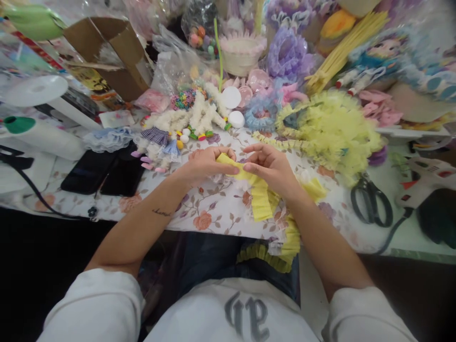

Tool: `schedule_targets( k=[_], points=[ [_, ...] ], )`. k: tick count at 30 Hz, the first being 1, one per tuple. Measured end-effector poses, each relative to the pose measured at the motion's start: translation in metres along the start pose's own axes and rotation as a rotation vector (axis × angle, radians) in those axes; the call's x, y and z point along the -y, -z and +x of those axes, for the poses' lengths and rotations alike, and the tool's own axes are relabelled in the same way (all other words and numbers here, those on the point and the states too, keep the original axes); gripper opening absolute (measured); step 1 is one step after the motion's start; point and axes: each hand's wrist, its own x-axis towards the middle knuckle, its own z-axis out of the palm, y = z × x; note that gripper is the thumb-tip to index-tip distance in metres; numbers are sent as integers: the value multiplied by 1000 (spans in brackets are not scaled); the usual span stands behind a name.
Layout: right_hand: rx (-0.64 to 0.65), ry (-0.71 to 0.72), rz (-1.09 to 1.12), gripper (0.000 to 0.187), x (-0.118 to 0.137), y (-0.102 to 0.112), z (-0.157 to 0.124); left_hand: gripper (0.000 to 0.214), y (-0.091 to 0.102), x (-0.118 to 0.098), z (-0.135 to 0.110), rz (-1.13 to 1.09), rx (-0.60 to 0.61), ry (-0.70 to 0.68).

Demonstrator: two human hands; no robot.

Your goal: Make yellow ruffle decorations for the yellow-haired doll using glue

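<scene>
A yellow pleated ribbon strip runs from between my hands, across the floral tablecloth and over the table's front edge onto my lap. My left hand pinches the strip's upper end, fingers curled on it. Close beside it, my right hand is closed on the same strip, its fingertips meeting those of the left. White lace shows under the yellow pleats near my right wrist.
Black scissors and a white glue gun lie at the right. A yellow tulle ruffle pile sits behind my right hand. Two dark phones lie at the left. Trims, beads, baskets and a cardboard box crowd the back.
</scene>
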Motion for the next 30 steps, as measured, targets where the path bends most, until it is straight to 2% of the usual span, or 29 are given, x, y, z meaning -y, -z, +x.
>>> schedule_targets(
  k=[4, 8, 10, 13, 16, 18, 20, 23, 27, 28, 30],
  points=[
    [127, -116, -33, 58, 6, 9, -3, 27, 3, -1, 2, -121, -170, -69],
    [202, -186, -139, 39, 12, 22, -6, 27, 5, 1, 7, -288, -334, -97],
    [131, -144, -181, 34, 15, 29, -6, 27, 4, 3, 10, -333, -403, -134],
    [-37, -69, -251, 36, 18, 39, -5, 28, 3, 4, 13, -375, -524, -194],
    [-81, -33, -372, 46, 25, 54, -8, 29, 5, 0, 14, -444, -676, -225],
    [-27, 0, -530, 51, 33, 69, -16, 33, 8, -5, 13, -476, -757, -190],
    [91, 20, -736, 54, 45, 86, -31, 38, 11, -7, 13, -475, -796, -138],
    [284, -8, -966, 54, 62, 103, -61, 35, 13, -6, 15, -467, -787, -152],
    [419, -75, -1093, 60, 62, 94, -90, 34, 12, -2, 18, -485, -755, -193],
    [435, -92, -1113, 57, 58, 88, -94, 35, 11, -1, 18, -494, -759, -202],
    [436, -120, -1130, 33, 49, 80, -98, 36, 11, 0, 19, -506, -771, -221]
  ],
)
